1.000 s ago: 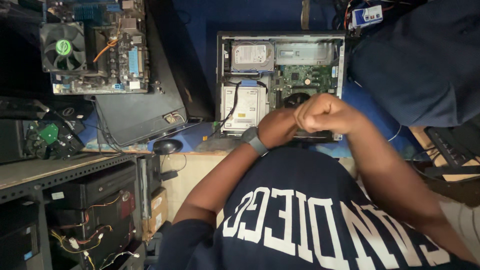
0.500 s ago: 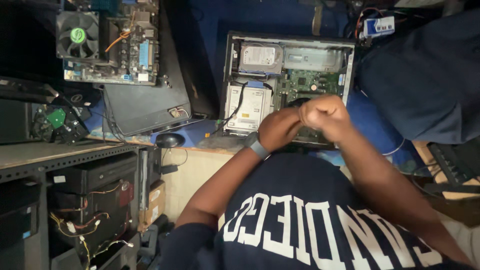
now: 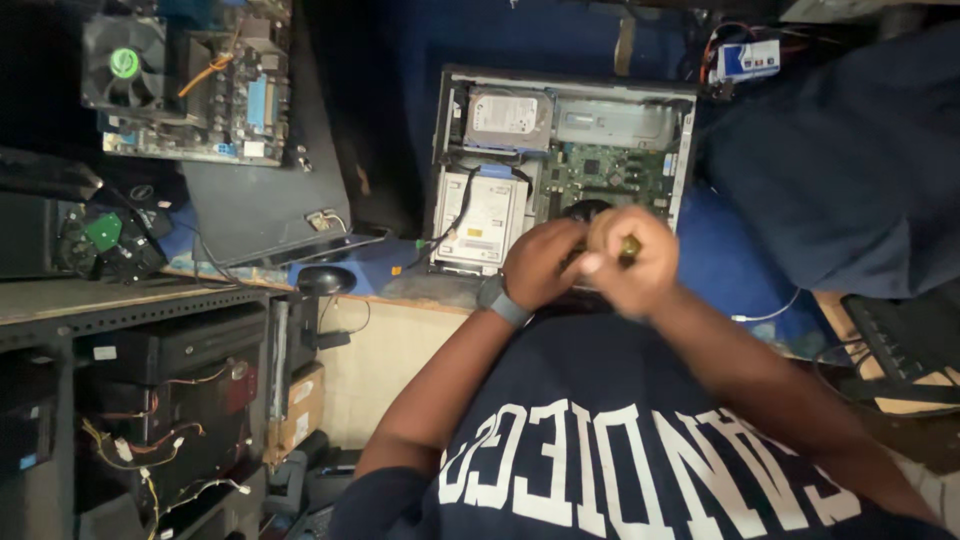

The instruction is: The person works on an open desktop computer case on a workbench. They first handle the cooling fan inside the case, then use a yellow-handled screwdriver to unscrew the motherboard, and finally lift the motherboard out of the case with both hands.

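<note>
Both hands are staying pressed together over the near edge of the open computer case (image 3: pixel 560 170), as before. The right hand (image 3: pixel 625 262) is clenching a small dark, brassy object (image 3: pixel 629 247), now peeking out, while the left hand (image 3: pixel 543 262) is cupping just beside it.

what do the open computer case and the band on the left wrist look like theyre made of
Open computer case: looks like sheet metal, dull grey bare finish, judging by its thin folded rim. Band on the left hand's wrist: probably rubber or silicone, matte grey, smooth and snug; too blurred to be sure. The right hand is closed round a small dark object.
</note>
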A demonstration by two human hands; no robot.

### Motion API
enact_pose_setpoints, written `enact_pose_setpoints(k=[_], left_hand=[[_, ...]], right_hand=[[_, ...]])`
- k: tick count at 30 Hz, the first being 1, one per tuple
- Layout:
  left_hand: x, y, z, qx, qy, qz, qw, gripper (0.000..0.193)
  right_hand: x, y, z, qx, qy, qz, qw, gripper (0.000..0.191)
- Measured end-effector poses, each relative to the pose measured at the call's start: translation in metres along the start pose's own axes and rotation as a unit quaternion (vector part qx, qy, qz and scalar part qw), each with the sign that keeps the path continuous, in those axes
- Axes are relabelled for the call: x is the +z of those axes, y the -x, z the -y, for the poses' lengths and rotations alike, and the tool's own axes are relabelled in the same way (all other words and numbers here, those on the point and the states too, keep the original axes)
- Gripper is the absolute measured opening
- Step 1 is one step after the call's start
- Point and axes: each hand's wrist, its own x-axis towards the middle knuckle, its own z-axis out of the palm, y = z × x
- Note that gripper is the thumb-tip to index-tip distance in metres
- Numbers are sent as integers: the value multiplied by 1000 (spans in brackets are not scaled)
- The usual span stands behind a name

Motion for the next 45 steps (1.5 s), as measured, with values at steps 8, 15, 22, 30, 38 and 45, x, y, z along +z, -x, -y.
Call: enact_pose_setpoints(k=[8, 15, 22, 30, 38, 45], left_hand=[[12, 5, 11, -89, -59, 45, 993, 18], [5, 6, 1, -50, -36, 10, 998, 25], [16, 9, 0, -62, -89, 42, 993, 16], [6, 9, -2, -57, -59, 12, 997, 20], [-3, 8, -1, -76, -78, 30, 994, 19], [-6, 7, 1, -38, -73, -12, 997, 25]], right_hand=[[-19, -14, -1, 139, -56, 60, 987, 35], [-1, 9, -10, -10, 3, 17, 1000, 40], [-39, -10, -24, 207, -207, 197, 936, 51], [19, 13, -15, -18, 146, -15, 989, 51], [-23, -35, 22, 28, 188, 185, 964, 24], [-16, -66, 99, -16, 478, 296, 827, 22]])
